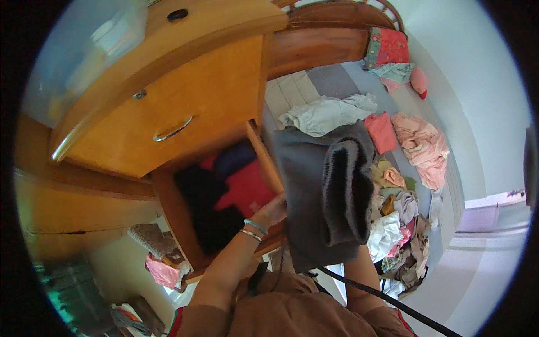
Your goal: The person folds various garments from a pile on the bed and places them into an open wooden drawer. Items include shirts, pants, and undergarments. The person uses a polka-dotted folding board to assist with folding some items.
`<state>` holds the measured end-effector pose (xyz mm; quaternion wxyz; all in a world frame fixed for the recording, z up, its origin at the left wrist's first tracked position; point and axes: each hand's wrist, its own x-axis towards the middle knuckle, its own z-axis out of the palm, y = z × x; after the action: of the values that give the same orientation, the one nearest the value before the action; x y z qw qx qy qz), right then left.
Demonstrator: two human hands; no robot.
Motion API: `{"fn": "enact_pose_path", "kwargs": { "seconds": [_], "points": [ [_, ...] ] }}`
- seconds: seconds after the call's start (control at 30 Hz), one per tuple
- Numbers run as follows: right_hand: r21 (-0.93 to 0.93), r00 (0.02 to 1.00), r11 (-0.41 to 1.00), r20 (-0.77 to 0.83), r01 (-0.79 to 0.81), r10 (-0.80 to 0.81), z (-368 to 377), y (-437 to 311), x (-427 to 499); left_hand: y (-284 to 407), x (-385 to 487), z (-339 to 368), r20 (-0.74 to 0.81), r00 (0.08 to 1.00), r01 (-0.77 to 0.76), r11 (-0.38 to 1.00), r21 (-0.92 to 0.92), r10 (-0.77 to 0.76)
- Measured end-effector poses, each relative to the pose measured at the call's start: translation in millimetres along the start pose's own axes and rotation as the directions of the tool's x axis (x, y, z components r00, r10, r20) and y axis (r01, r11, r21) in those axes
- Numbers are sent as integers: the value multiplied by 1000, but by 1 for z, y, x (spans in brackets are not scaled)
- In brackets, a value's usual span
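A folded dark grey cloth (311, 189) with a fuzzy lining showing at its fold is held up in front of me, right of an open wooden drawer (172, 223). My left hand (273, 212), with bangles at the wrist, grips the cloth's left edge beside the drawer; its fingertips are hidden. The cloth covers my right hand, and only that forearm shows below it. Inside the drawer lie black cloth (206, 210), red cloth (248, 189) and a dark blue folded item (236, 158).
Above the drawer is a closed cabinet door (189, 97) with a metal handle. On the bed to the right lie a white garment (330, 113), a folded coral cloth (381, 132), a pink garment (423, 147) and a heap of mixed clothes. A black cable crosses near my right forearm.
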<state>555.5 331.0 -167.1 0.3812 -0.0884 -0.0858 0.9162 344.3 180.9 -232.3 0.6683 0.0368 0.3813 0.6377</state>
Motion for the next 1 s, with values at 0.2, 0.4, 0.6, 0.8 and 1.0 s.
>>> {"fn": "enact_pose_path", "kwargs": {
  "seconds": [0.2,0.4,0.6,0.8,1.0],
  "points": [
    [95,994,995,112,-10,0,-3,1,21,42,-22,47,-120,990,-76,996,40,80],
    [94,984,990,155,-102,87,-17,-24,16,72,-38,136,-58,998,0,980,200,12],
    [-809,956,585,-218,-63,-198,35,-109,-6,163,-30,215,598,755,-580,-153,800,267],
    [-545,649,-620,757,564,-75,201,-158,-14,202,-32,325,794,580,-788,-374,489,-182],
    [-827,961,-502,156,253,227,264,-184,-15,205,-21,377,799,513,-846,-343,407,-315]
  ]
}}
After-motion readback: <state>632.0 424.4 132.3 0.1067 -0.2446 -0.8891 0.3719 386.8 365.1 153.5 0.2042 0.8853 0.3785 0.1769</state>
